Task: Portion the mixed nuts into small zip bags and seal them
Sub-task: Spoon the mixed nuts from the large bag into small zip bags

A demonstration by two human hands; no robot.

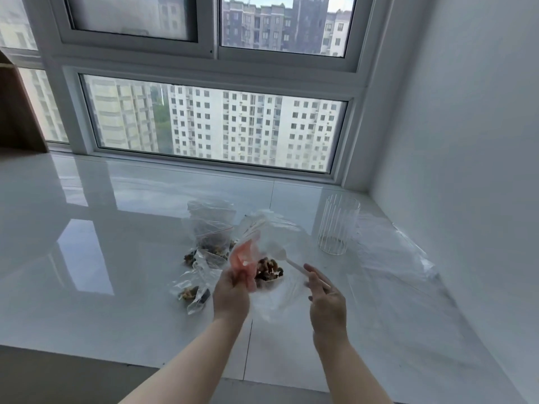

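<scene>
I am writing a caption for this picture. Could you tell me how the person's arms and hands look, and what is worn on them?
Both forearms are bare: no sleeves show. The left hand and the right hand wear no gloves, and I can see no ring, watch or bracelet on them. Nails are too blurred to judge.

Both hands forward, bare forearms angled inward — left hand (232,290) pinching, right hand (326,301) gripping.
</scene>
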